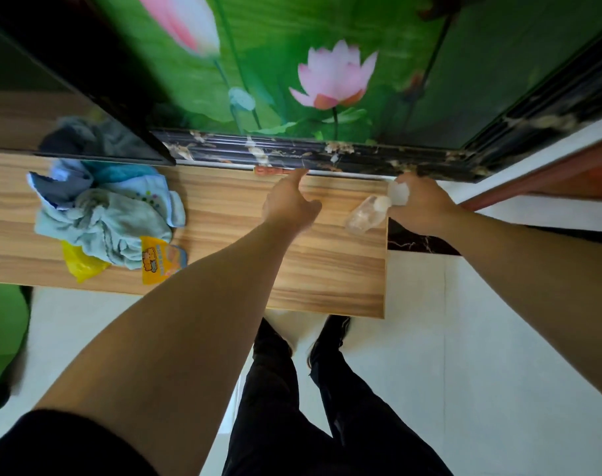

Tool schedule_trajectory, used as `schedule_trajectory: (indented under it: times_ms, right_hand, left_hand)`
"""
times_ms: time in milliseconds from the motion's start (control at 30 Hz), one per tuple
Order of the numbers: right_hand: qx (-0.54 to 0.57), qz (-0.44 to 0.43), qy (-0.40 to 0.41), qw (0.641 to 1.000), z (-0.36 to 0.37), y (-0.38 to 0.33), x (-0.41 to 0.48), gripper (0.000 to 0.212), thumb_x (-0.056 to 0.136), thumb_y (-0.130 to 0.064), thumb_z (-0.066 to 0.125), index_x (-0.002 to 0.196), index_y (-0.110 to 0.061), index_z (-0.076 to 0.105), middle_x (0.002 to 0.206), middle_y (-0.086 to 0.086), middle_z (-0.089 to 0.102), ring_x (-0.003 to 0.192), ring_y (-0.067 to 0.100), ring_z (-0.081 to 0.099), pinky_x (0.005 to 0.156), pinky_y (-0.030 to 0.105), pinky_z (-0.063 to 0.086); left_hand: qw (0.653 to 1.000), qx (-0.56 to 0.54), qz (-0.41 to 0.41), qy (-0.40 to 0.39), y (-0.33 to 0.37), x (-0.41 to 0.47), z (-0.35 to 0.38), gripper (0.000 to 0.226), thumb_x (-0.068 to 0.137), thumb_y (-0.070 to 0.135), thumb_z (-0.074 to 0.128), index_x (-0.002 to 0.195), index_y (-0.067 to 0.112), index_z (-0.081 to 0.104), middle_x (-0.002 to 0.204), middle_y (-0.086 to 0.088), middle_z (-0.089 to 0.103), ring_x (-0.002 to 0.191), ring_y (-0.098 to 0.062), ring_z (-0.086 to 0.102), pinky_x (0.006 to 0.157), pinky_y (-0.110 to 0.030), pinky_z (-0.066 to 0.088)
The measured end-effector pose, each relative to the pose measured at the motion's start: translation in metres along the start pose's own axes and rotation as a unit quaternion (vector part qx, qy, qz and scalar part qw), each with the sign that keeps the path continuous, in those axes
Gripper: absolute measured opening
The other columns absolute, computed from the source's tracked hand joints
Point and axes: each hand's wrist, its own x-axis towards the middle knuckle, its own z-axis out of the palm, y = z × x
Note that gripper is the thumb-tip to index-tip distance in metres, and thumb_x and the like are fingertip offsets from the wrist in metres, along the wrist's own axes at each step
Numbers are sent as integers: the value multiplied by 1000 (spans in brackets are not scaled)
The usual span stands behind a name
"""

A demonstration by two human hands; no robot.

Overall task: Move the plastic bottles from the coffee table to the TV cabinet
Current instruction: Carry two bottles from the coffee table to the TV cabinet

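Observation:
I look straight down on the wooden TV cabinet (327, 269). My right hand (419, 207) is over its right end and grips a clear plastic bottle (398, 193) by its upper part. A second clear plastic bottle (363, 217) rests on the cabinet top just left of that hand, touching the held one; blur hides whether it stands or leans. My left hand (287, 204) reaches to the cabinet's back edge with the index finger stretched out and holds nothing. Its fingertip is next to a small red object (270, 171).
A heap of blue and grey cloths (103, 207) with a yellow bag (81, 264) and a yellow packet (160, 257) lies on the cabinet's left part. A dark TV screen (86, 97) and a lotus picture wall (327, 80) stand behind. White tiled floor (464, 338) lies on the right.

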Motion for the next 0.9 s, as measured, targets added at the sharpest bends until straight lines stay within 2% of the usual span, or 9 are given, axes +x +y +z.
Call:
schedule_trajectory:
  times_ms: [100, 233, 367, 467, 600, 700, 733, 800, 900]
  right_hand:
    - [4, -21, -9, 1000, -24, -18, -8, 65, 83, -29, 66, 141, -19, 38, 142, 16, 38, 121, 35, 49, 88, 36, 43]
    - [3, -72, -13, 997, -41, -49, -23, 63, 82, -25, 67, 139, -15, 42, 138, 19, 43, 123, 34, 49, 95, 36, 42]
    - [-11, -124, -13, 992, -46, -82, -43, 53, 79, -23, 68, 128, -12, 51, 125, 19, 56, 112, 33, 57, 84, 34, 45]
    - [-44, -149, -18, 988, -35, -99, -58, 54, 79, -23, 66, 130, -14, 50, 122, 16, 57, 106, 31, 57, 77, 31, 43]
    - [-123, -203, -37, 971, -3, -133, -87, 58, 81, -29, 68, 133, -16, 47, 130, 14, 53, 113, 29, 55, 86, 34, 46]
    - [-187, -254, -77, 946, 21, -174, -120, 58, 82, -29, 67, 135, -22, 46, 126, 9, 60, 94, 25, 61, 69, 30, 49]
    - [-201, -270, -95, 937, 29, -191, -133, 58, 82, -27, 67, 136, -23, 44, 125, 8, 61, 88, 24, 61, 66, 29, 49]
    - [-232, -319, -117, 911, 50, -231, -161, 57, 84, -25, 65, 136, -23, 43, 122, 10, 62, 89, 25, 64, 70, 31, 51]
    - [-251, -417, -128, 864, 87, -301, -213, 50, 84, -24, 64, 131, -16, 49, 117, 13, 63, 98, 30, 63, 73, 29, 45]
  left_hand:
    - [1000, 15, 23, -1, 20, -14, -28, 64, 76, 22, 62, 137, 32, 45, 123, -6, 64, 93, -27, 64, 83, -33, 52]
    - [995, 79, 49, -19, 25, -32, -59, 65, 80, 24, 61, 141, 31, 39, 126, -7, 62, 107, -28, 60, 89, -35, 50]
    - [986, 145, 61, -61, 11, -56, -87, 67, 83, 30, 61, 143, 31, 32, 133, -10, 56, 106, -30, 58, 84, -33, 48]
    - [992, 125, 26, -7, -15, -78, -99, 65, 83, 29, 59, 143, 30, 33, 133, -9, 56, 113, -30, 55, 84, -31, 42]
    - [995, 65, -36, 69, -65, -124, -123, 65, 80, 35, 57, 141, 31, 35, 137, -8, 53, 117, -31, 53, 91, -36, 47]
    - [988, 49, -96, 111, -110, -181, -151, 67, 74, 41, 53, 138, 34, 36, 126, -6, 60, 102, -31, 62, 85, -42, 53]
    - [984, 39, -118, 126, -127, -202, -162, 66, 74, 41, 53, 138, 34, 37, 125, -6, 60, 103, -30, 61, 86, -42, 53]
    - [973, 26, -161, 165, -162, -248, -184, 64, 76, 43, 56, 138, 32, 39, 130, -5, 57, 113, -29, 57, 91, -40, 49]
    - [947, -1, -212, 241, -210, -326, -214, 59, 79, 40, 57, 135, 28, 44, 129, -6, 59, 115, -29, 56, 84, -35, 46]
